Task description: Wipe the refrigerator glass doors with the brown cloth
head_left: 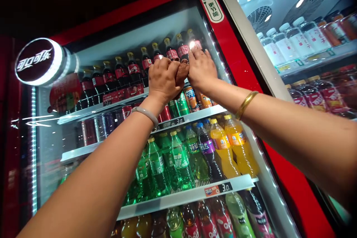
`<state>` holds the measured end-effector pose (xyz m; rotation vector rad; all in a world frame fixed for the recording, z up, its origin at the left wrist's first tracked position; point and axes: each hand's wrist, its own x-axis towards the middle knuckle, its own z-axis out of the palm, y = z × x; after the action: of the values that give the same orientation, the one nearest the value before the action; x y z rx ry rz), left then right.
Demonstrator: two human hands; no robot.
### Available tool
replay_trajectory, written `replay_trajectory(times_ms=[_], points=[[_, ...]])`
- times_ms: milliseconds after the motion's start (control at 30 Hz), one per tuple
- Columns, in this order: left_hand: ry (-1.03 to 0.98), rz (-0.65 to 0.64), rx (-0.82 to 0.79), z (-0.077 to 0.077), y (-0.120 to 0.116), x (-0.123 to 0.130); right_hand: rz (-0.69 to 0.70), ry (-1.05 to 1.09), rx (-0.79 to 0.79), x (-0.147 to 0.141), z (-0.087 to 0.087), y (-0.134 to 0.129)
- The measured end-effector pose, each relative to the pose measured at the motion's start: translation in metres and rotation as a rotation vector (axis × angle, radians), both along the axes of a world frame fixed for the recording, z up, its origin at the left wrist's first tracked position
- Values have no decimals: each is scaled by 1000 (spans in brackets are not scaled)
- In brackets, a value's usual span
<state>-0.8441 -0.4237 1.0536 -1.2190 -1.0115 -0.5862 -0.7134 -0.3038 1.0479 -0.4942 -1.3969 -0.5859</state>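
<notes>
Both my arms reach up to the glass door (122,41) of a red-framed drinks cooler. My left hand (163,78), a pale bangle at its wrist, is closed with its fingers curled. A dark brown patch (182,72) shows beside its fingers; whether it is a held thing or a reflection I cannot tell. Just right of it, my right hand (202,67) lies against the door with fingers stretched upward, a gold bangle on the forearm. Behind the glass at that height stands a row of cola bottles (133,67), partly hidden by my hands.
Lower shelves hold cans (191,98), green soda bottles (178,152), orange soda bottles (220,139) and more drinks. A round lit sign (35,59) juts out at the upper left. Another cooler (237,11) with white-labelled bottles (292,37) stands at the right.
</notes>
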Motion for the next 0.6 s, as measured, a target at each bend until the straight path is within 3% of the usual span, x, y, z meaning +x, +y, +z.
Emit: replay_trajectory(times_ms=[67, 167, 300, 433, 533, 600], points=[[27, 21, -20, 9, -6, -8, 1, 63, 28, -14, -3, 0], [-89, -5, 71, 18, -8, -14, -13, 84, 38, -20, -8, -1], [-228, -44, 196, 5, 0, -5, -41, -30, 15, -13, -14, -14], [-76, -48, 53, -5, -5, -12, -55, -168, 36, -9, -16, -27], [29, -26, -85, 6, -19, -31, -51, -164, 24, -11, -17, -27], [-14, -16, -32, 15, -25, -39, -51, -162, 37, -12, -16, -25]])
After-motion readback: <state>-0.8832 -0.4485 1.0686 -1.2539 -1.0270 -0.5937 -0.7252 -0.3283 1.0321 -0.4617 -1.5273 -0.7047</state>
